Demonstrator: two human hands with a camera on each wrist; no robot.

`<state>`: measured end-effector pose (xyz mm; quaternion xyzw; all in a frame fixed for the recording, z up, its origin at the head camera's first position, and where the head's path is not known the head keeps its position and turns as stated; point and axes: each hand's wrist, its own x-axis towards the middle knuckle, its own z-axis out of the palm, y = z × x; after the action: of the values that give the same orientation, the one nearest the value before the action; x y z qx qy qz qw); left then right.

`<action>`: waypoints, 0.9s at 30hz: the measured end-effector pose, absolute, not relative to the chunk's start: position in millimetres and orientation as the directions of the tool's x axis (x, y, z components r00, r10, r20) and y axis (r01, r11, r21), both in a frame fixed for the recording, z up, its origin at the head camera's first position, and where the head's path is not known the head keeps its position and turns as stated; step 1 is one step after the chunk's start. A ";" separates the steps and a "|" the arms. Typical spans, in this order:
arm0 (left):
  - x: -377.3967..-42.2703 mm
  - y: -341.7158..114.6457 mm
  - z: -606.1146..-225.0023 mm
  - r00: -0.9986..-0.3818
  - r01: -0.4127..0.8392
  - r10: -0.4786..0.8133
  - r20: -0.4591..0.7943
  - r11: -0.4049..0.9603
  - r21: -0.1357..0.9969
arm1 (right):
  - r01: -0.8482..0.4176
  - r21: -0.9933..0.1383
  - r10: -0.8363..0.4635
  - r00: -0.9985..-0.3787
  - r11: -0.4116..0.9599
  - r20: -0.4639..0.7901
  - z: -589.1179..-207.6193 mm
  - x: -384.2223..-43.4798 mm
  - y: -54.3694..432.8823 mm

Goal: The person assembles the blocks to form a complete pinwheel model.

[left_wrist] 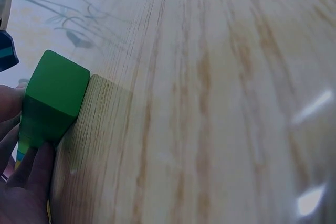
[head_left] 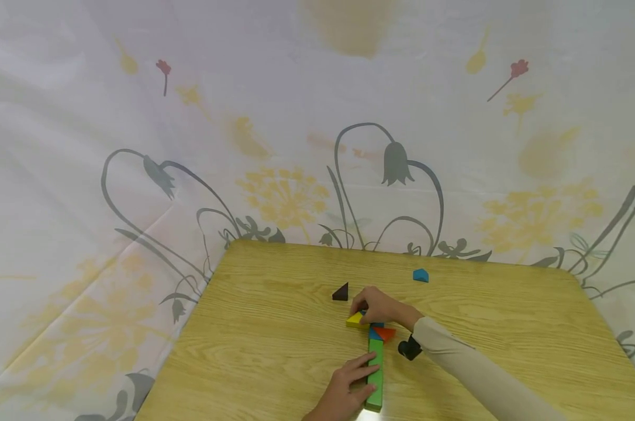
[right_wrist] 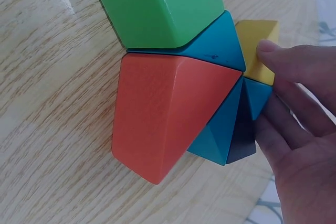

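A long green block (head_left: 375,374) lies on the table, running away from me. My left hand (head_left: 344,386) rests on its top and left side with fairly straight fingers. At its far end are a blue wedge (right_wrist: 218,43) and an orange-red wedge (right_wrist: 152,114), placed against each other. Beyond these sit another blue wedge (right_wrist: 218,135), a dark wedge (right_wrist: 242,129) and a small blue piece (right_wrist: 257,97). My right hand (head_left: 375,304) pinches a yellow block (right_wrist: 257,45) at this far end, its thumb on the yellow face and its fingers partly hidden behind the pieces.
A black triangular block (head_left: 341,292) stands alone left of my right hand. Farther back lies a blue block (head_left: 420,275). By the right sleeve is a dark object (head_left: 410,348). A flower-printed sheet (head_left: 296,117) hangs behind the wooden table (head_left: 254,327).
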<state>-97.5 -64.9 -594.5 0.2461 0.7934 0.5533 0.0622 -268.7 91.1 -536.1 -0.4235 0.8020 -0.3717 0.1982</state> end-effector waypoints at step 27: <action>-97.4 -64.1 -597.1 -0.874 0.301 0.460 0.159 0.256 0.918 | -0.564 -0.715 -0.761 -0.645 0.412 0.070 -521.0 -275.4 110.2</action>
<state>-97.4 -64.1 -597.1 0.2410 0.7893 0.5603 0.0706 -275.4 110.2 -521.0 -0.3996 0.8294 -0.3664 0.1345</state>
